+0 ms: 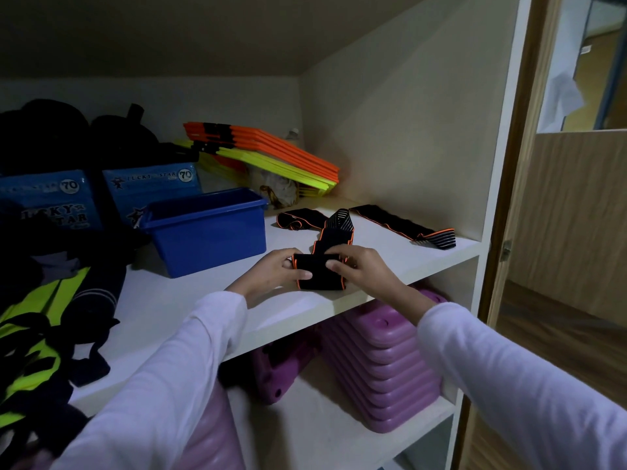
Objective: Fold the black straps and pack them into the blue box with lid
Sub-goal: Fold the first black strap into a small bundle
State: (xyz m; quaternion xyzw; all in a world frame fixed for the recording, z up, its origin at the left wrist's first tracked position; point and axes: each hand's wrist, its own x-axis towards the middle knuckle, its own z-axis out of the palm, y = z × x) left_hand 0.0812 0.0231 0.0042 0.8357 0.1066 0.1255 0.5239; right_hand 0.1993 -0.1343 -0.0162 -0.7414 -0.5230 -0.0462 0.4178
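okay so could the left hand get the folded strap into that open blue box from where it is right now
Probably yes. The blue box sits open, no lid on it, just beyond the left hand, nothing between them. Both hands hold the strap, still partly unfolded.

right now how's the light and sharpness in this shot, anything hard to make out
Head view: dim overall; the left side falls into deep shadow, so the dark pile behind the blue box is unreadable. Both hands and the black strap are sharp. Wide-angle bending curves the shelf edge.
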